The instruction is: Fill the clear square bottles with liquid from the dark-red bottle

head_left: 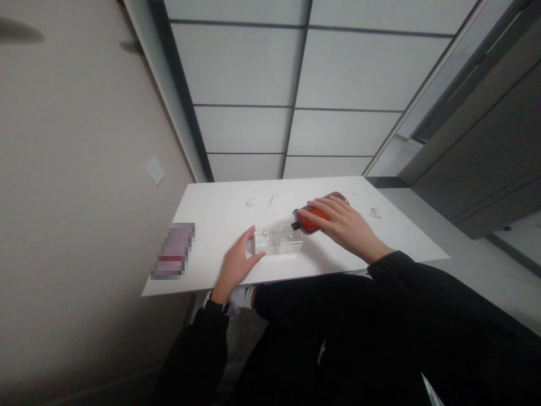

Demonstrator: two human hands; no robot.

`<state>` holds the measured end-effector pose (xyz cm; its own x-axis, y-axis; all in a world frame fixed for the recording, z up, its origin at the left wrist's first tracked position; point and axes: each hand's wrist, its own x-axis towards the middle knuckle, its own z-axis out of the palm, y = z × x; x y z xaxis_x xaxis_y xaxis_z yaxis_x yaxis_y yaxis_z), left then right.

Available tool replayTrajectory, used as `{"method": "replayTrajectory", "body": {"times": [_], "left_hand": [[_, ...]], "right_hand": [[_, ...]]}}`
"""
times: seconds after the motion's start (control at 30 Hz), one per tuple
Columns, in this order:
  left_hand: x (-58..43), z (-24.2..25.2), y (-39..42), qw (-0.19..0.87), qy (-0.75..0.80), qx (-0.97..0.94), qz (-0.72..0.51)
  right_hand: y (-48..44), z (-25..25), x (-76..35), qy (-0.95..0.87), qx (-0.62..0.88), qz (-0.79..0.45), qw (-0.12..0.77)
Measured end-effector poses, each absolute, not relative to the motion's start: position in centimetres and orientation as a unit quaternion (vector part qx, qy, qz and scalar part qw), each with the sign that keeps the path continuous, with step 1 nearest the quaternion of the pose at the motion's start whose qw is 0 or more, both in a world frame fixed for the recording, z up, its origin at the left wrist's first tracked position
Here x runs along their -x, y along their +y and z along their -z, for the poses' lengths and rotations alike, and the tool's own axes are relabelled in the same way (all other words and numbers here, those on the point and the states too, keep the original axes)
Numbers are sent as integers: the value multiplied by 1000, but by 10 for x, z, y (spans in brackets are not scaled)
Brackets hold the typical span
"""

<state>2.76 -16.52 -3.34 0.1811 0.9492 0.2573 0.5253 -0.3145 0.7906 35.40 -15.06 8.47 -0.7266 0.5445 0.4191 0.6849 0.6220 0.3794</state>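
Observation:
A dark-capped bottle of red-orange liquid point(311, 221) lies tilted in my right hand point(346, 228), whose fingers wrap over its top side. Its black spout end point(295, 226) points left and down, over the right end of two clear square containers point(289, 243) standing side by side on the table. From the left, my left hand point(237, 263) holds the left clear container point(266, 245) between thumb and fingers. Whether liquid is flowing from the spout is too small to tell.
Small clear pieces point(254, 201) and a thin clear dropper-like piece point(271, 202) lie toward the back of the white table point(211, 211). A crumpled clear bit point(374, 212) is at the right. A blurred-out pinkish rectangle point(174, 251) rests at the left edge, near the wall.

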Motion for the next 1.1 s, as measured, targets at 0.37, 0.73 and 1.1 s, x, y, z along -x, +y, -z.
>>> {"method": "replayTrajectory", "body": {"times": [0.37, 0.73, 1.1], "left_hand": [[-27, 36, -164, 276, 510, -720, -382], [-27, 33, -165, 277, 512, -719, -380], [-27, 33, -165, 279, 513, -720, -375]], "right_hand": [[-151, -87, -353, -892, 339, 261, 144], [-150, -94, -349, -900, 341, 245, 121], [-150, -97, -349, -906, 344, 218, 117]]}}
